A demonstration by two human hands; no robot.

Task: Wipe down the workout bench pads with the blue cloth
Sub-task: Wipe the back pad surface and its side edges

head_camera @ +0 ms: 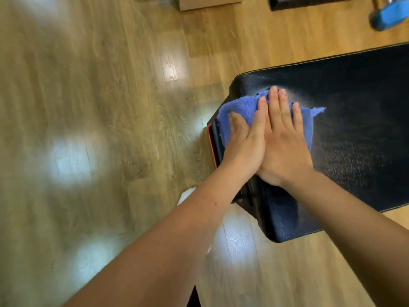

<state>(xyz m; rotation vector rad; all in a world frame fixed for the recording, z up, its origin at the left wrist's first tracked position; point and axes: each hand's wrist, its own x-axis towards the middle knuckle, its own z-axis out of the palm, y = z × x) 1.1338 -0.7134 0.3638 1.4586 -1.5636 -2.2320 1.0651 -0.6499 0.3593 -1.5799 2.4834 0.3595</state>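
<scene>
The black workout bench pad (354, 129) runs in from the right, and its rounded left end is under my hands. A blue cloth (241, 105) lies bunched on that end and hangs a little over the pad's edge. My right hand (285, 142) lies flat on the cloth with straight fingers pointing away from me. My left hand (243, 142) presses on the cloth right beside it, touching the right hand. A fold of the cloth hides the left hand's fingertips. A damp streak shows on the pad beyond the fingers.
Wooden floor (88, 107) with bright light patches spreads to the left and below. The bench's black frame with red trim (213, 142) shows under the pad's end. At the far edge are a cardboard box (208, 3), a black object (309, 2) and a blue item (389, 16).
</scene>
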